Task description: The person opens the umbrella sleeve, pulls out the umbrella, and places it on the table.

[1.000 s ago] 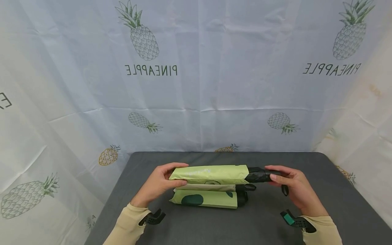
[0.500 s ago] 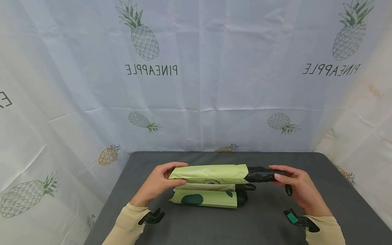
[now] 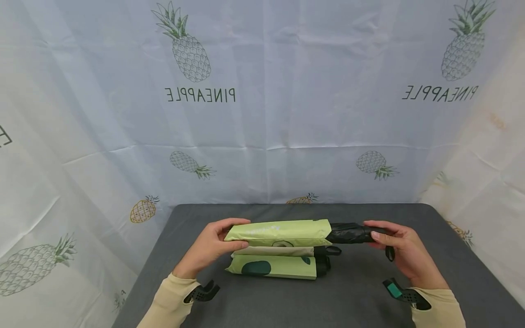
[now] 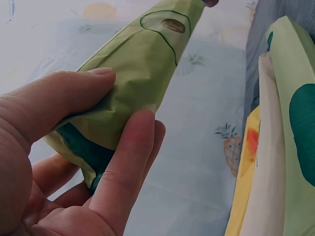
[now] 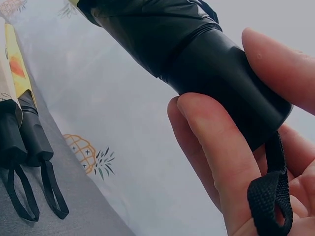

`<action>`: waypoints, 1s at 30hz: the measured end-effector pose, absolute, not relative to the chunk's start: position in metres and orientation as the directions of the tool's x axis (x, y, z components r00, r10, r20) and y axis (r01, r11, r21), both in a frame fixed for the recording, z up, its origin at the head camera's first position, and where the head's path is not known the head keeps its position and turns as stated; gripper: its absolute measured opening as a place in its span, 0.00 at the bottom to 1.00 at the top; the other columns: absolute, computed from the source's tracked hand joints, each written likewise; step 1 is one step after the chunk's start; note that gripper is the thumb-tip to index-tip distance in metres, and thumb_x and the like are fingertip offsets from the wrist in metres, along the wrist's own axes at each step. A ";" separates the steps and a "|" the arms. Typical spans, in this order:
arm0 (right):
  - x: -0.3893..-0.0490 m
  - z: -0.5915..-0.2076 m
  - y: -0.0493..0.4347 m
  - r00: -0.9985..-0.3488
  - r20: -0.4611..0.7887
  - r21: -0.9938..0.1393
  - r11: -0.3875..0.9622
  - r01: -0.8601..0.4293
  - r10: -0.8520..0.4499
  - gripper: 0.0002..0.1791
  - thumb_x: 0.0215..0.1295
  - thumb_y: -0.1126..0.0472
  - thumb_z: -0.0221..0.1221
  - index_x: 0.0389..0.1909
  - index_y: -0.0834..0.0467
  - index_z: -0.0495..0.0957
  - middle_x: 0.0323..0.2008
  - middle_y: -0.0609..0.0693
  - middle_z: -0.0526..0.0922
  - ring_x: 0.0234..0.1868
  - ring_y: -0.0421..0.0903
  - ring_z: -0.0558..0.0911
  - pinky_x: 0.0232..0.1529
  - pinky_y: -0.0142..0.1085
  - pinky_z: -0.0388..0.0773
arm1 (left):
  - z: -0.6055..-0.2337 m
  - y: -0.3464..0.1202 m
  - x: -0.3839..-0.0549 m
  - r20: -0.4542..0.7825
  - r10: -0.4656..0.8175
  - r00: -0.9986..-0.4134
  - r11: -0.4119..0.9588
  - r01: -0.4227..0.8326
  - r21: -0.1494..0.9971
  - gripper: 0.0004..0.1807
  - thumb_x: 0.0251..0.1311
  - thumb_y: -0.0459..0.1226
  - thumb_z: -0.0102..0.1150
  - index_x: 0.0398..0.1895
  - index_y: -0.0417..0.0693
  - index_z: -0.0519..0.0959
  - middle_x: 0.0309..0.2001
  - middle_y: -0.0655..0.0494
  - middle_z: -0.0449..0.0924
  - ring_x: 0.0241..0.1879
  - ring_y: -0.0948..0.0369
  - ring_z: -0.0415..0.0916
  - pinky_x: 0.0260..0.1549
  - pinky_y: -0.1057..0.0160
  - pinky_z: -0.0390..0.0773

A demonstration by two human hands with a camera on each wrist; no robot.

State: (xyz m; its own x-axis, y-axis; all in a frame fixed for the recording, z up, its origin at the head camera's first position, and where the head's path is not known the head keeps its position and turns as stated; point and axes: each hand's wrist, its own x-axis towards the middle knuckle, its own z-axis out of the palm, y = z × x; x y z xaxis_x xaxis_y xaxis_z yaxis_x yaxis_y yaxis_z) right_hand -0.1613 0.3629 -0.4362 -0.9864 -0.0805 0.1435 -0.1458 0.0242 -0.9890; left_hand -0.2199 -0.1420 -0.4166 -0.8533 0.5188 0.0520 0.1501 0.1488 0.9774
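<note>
A folded black umbrella (image 3: 347, 233) sticks partly out of a light green sleeve (image 3: 283, 231) with an avocado print, raised above the table. My left hand (image 3: 208, 246) grips the sleeve's closed end, thumb on one side and fingers on the other, as the left wrist view shows. At the other end, my right hand (image 3: 406, 248) holds the umbrella's smooth black handle (image 5: 231, 81) between thumb and fingers. A black wrist strap (image 5: 270, 196) hangs from the handle's end. The sleeve hides the rest of the umbrella.
Below lie more sleeved umbrellas on the dark grey table (image 3: 352, 296): a green one (image 3: 283, 267), a cream one (image 3: 283, 251) and a yellow one (image 4: 244, 172). Black handles (image 5: 37, 137) with strap loops stick out of their right ends. A pineapple-print curtain (image 3: 262, 114) stands behind.
My right hand has shifted slightly to the right with the handle, and more of the black umbrella shows outside the sleeve. My left hand stays nearly still on the sleeve.
</note>
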 end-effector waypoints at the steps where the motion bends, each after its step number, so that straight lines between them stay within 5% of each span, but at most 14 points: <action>1: -0.161 -0.436 0.363 -0.986 0.145 -0.989 0.019 -0.147 -0.084 0.20 0.81 0.72 0.56 0.66 0.56 0.86 0.54 0.37 0.88 0.50 0.38 0.89 0.51 0.34 0.90 | -0.417 -0.142 -0.220 0.052 0.519 -0.853 0.149 0.150 0.977 0.32 0.66 0.41 0.77 0.73 0.59 0.79 0.66 0.48 0.81 0.54 0.57 0.87 0.47 0.59 0.89; 30: -0.158 -0.433 0.377 -0.988 0.130 -0.990 -0.063 -0.125 -0.082 0.22 0.82 0.73 0.53 0.64 0.53 0.87 0.54 0.38 0.88 0.49 0.39 0.89 0.49 0.34 0.89 | -0.418 -0.144 -0.221 0.049 0.515 -0.856 0.166 0.155 0.974 0.31 0.67 0.42 0.77 0.72 0.60 0.80 0.65 0.48 0.83 0.52 0.56 0.86 0.45 0.59 0.88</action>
State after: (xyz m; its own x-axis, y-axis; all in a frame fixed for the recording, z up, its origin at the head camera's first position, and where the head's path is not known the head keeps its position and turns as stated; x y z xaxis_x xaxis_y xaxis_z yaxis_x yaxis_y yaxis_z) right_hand -0.1578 0.3773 -0.4329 -0.9881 -0.0821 0.1301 -0.1251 -0.0627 -0.9902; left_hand -0.2214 -0.1438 -0.4178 -0.8559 0.5148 0.0486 0.1553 0.1663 0.9738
